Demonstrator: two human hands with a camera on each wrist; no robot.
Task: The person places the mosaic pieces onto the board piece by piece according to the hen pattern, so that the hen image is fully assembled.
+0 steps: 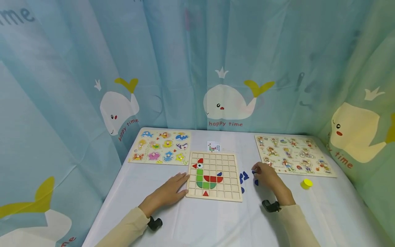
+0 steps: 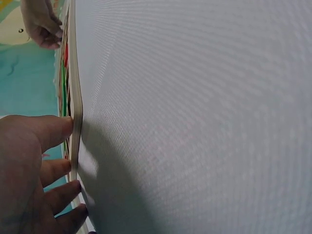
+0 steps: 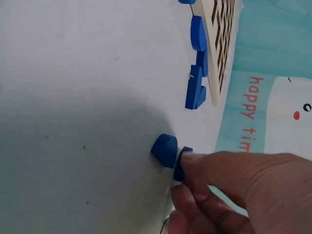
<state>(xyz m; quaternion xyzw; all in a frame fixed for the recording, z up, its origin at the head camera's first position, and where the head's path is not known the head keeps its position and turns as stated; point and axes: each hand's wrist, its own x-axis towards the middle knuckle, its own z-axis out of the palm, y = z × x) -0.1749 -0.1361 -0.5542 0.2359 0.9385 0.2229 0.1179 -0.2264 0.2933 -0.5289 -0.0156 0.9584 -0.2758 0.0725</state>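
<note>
A wooden grid board (image 1: 227, 192) lies mid-table, with red, green and blue pieces laid in its cells in a bird-like shape. Against its left edge rests my left hand (image 1: 171, 188), thumb and fingertips touching the rim (image 2: 76, 105). To the right of the board, my right hand (image 1: 269, 175) pinches a blue puzzle piece (image 3: 181, 165) between thumb and fingers, low over the table. Beside it lies another blue piece (image 3: 165, 150). Several more blue pieces (image 3: 197, 33) sit along the board's right edge. Part of the pinched piece is hidden by the thumb.
A small picture card (image 1: 213, 146) lies behind the board. An animal puzzle (image 1: 160, 145) is at the back left and a figure puzzle (image 1: 296, 154) at the back right. A yellow cylinder (image 1: 306, 184) stands at right. A whale-print curtain (image 1: 185, 68) encloses the table.
</note>
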